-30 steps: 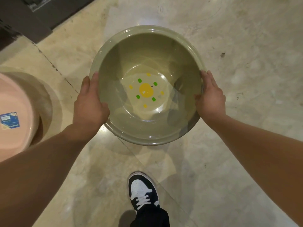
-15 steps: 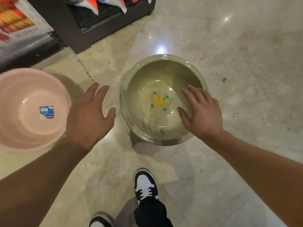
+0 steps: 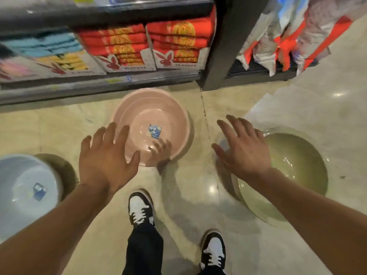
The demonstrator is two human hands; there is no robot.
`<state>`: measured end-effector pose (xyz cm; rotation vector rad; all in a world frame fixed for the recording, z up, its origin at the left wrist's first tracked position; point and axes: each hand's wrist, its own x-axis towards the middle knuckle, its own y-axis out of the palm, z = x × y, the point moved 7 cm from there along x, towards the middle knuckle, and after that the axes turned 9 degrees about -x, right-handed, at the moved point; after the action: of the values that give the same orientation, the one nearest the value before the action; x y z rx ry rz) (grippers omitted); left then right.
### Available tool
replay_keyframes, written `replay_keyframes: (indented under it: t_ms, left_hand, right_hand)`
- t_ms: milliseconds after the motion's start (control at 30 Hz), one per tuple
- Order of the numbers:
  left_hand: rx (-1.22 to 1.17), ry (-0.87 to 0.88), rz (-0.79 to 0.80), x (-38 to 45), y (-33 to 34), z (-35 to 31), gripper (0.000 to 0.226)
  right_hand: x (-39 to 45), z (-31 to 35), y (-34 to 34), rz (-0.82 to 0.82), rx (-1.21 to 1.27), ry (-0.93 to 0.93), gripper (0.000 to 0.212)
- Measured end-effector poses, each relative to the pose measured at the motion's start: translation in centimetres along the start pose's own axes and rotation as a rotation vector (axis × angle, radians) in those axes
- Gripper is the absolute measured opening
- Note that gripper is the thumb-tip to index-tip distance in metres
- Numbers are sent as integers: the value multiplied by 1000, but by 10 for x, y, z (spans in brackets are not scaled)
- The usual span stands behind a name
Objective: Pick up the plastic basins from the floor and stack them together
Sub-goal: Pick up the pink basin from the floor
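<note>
Three plastic basins rest on the marble floor. A pink basin (image 3: 170, 116) with a blue sticker inside sits ahead in the middle, near the shelf. An olive-green basin (image 3: 297, 161) lies at the right, partly behind my right forearm. A pale blue-white basin (image 3: 23, 187) with a sticker sits at the far left edge. My left hand (image 3: 105, 159) hovers with fingers spread over the pink basin's near-left rim, holding nothing. My right hand (image 3: 242, 149) is spread and empty over the green basin's left edge.
A dark shop shelf (image 3: 119, 82) with red and blue packaged goods runs across the top, close behind the pink basin. A dark upright post (image 3: 218, 56) and hanging bags (image 3: 278, 36) stand at the upper right. My two black-and-white sneakers (image 3: 141, 207) stand on the floor below.
Both hands let go of the green basin, which now rests on the floor at the right. The view swung left and up, and both open hands moved toward the pink basin.
</note>
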<state>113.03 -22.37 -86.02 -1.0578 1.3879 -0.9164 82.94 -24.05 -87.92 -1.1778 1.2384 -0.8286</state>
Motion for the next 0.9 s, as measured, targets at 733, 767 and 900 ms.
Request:
replay_keyframes:
  t_ms: [733, 767, 900]
  left_hand:
    - [-291, -293, 94, 94, 226, 153, 73]
    - [-378, -296, 95, 94, 231, 151, 70]
    - [-567, -350, 50, 88, 229, 149, 64]
  right_hand:
    - [178, 115, 189, 102, 20, -89, 80]
    - [181, 112, 192, 112, 32, -90, 80]
    - [188, 109, 181, 147, 98, -88, 79]
